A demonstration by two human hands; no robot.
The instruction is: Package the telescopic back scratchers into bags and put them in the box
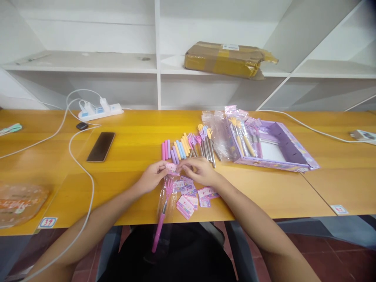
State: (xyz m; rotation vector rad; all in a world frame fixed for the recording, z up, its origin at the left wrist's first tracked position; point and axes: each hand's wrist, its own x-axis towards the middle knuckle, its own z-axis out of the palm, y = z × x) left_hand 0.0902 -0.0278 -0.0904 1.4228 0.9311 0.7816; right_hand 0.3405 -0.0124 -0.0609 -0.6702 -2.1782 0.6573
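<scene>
My left hand pinches the left end of a small printed card at the top of a clear plastic bag. Inside that bag a pink back scratcher hangs down past the table edge, claw end up. At the card's right end is my right hand, fingers closed together; whether they grip the card or the bag's top is hard to make out. Loose purple and pink cards lie just below it. Beyond my hands sit coloured handle tubes and several claw-headed metal rods.
A purple display box at the right holds bagged back scratchers, with clear bags beside it. Leftward lie a phone, a power strip and a white cable. A taped cardboard box rests on the shelf.
</scene>
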